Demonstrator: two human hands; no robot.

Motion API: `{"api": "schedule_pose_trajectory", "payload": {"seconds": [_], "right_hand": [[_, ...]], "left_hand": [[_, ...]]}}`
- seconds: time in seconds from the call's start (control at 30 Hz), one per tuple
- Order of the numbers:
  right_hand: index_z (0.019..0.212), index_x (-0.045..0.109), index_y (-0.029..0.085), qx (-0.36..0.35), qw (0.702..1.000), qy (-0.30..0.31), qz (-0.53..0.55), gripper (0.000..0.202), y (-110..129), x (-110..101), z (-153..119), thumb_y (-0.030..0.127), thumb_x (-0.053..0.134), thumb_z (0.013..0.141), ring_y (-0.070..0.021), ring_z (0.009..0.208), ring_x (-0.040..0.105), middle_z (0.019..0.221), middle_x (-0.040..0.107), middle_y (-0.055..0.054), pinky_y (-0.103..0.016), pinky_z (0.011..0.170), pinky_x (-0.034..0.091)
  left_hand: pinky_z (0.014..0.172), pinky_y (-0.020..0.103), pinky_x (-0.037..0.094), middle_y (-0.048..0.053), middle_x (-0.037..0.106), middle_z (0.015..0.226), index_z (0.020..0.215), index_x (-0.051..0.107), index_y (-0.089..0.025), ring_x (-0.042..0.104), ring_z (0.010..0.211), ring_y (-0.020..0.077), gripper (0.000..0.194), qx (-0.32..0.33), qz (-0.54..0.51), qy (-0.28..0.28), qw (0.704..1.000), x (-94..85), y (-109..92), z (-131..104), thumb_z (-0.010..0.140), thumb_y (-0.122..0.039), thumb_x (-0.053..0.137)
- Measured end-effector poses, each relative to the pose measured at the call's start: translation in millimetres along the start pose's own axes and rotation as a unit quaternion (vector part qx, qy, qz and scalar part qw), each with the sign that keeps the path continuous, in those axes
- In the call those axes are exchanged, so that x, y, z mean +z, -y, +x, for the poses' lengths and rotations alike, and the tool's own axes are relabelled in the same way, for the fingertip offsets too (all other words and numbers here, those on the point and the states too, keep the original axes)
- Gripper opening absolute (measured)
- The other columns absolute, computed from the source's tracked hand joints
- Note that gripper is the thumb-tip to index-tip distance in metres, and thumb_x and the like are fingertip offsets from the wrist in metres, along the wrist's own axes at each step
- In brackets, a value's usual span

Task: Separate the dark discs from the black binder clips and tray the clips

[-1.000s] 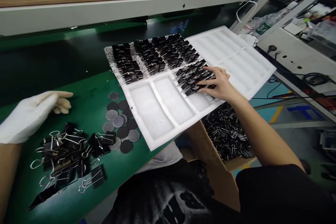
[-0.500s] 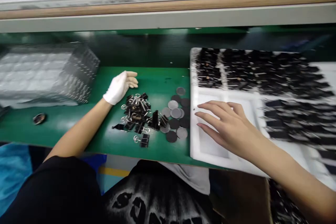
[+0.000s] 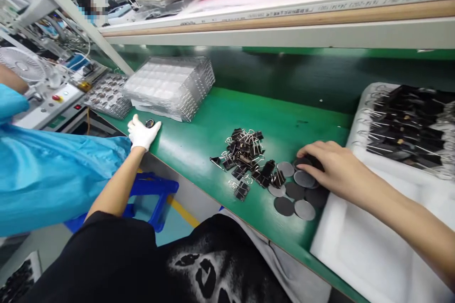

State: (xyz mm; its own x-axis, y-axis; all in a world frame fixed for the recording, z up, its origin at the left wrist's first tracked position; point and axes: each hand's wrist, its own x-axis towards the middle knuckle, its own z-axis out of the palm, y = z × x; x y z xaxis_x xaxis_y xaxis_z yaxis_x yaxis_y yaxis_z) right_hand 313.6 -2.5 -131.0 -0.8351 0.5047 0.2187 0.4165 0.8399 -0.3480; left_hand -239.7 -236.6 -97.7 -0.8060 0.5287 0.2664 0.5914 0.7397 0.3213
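Observation:
My left hand [image 3: 142, 133], in a white glove, rests at the front edge of the green bench with fingers spread. A small round dark part [image 3: 150, 123] lies right beside its thumb. On the right, my bare right hand [image 3: 329, 165] reaches over a group of flat grey and black discs [image 3: 294, 191]. Its thumb and fingertips close around a dark disc [image 3: 302, 163] at the top of the group; part of it is hidden by the fingers. Between the hands lies a heap of black binder clips [image 3: 245, 149] with silver handles.
Stacked clear plastic trays [image 3: 167, 83] stand at the back left. A white foam tray [image 3: 373, 241] holding black clipped pieces [image 3: 408, 125] is at the right. A shelf [image 3: 263, 33] runs above the bench [image 3: 199, 151]. A person in a blue garment [image 3: 53, 170] is at the left.
My view has turned left. The left hand has moved left and forward to the round part, and the right hand has gone from above the foam tray to the discs, its fingers closing on one.

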Motion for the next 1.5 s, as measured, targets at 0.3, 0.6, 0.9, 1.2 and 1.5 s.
{"api": "schedule_pose_trajectory", "payload": {"seconds": [0.3,0.6,0.9,1.2,1.5], "right_hand": [[0.111,0.079,0.025,0.052,0.996,-0.029,0.059,0.033,18.8,-24.7,-3.9,0.035,0.049,0.102,-0.0312,0.089,0.075,0.109,0.076,-0.012,-0.051,0.078,0.062],[0.104,0.077,0.02,0.241,0.945,-0.1,0.199,0.017,18.5,-36.0,50.5,0.026,0.068,0.09,-0.0231,0.079,0.076,0.096,0.079,-0.007,-0.038,0.078,0.057],[0.097,0.068,0.018,0.38,0.841,-0.102,0.371,0.007,-0.6,-21.2,110.2,0.013,0.073,0.094,-0.0137,0.07,0.072,0.076,0.076,-0.002,-0.024,0.063,0.047],[0.085,0.058,0.022,0.395,0.896,-0.015,0.201,0.033,-1.6,-1.7,131.3,0.035,0.088,0.083,-0.0155,0.062,0.065,0.065,0.067,0.003,-0.028,0.063,0.043],[0.105,0.067,0.019,0.237,0.96,-0.032,0.146,0.015,13.2,-20.4,119.4,0.028,0.074,0.096,-0.0168,0.076,0.06,0.082,0.062,0.001,-0.03,0.071,0.041]], "left_hand": [[0.1,0.041,0.048,0.008,0.072,0.119,0.12,0.07,-0.018,0.066,0.117,0.0284,0.062,0.239,-0.036,0.153,0.958,20.9,-54.9,-47.9,0.085,-0.069,0.067],[0.109,0.04,0.053,0.012,0.072,0.127,0.131,0.071,-0.019,0.07,0.12,0.0285,0.05,0.446,-0.082,0.177,0.874,107.2,-253.3,-38.4,0.093,-0.052,0.07],[0.11,0.046,0.05,0.016,0.065,0.144,0.156,0.053,-0.018,0.065,0.131,0.0357,0.087,0.581,-0.116,0.264,0.761,129.4,-342.6,-61.5,0.084,-0.057,0.082],[0.103,0.041,0.051,0.012,0.074,0.127,0.158,0.048,-0.014,0.069,0.121,0.0313,0.082,0.567,-0.116,0.309,0.755,121.8,-340.2,-57.2,0.089,-0.046,0.078],[0.109,0.045,0.051,0.015,0.069,0.144,0.157,0.052,-0.016,0.065,0.133,0.0358,0.074,0.577,-0.118,0.282,0.757,123.3,-340.3,-60.1,0.092,-0.045,0.072]]}}
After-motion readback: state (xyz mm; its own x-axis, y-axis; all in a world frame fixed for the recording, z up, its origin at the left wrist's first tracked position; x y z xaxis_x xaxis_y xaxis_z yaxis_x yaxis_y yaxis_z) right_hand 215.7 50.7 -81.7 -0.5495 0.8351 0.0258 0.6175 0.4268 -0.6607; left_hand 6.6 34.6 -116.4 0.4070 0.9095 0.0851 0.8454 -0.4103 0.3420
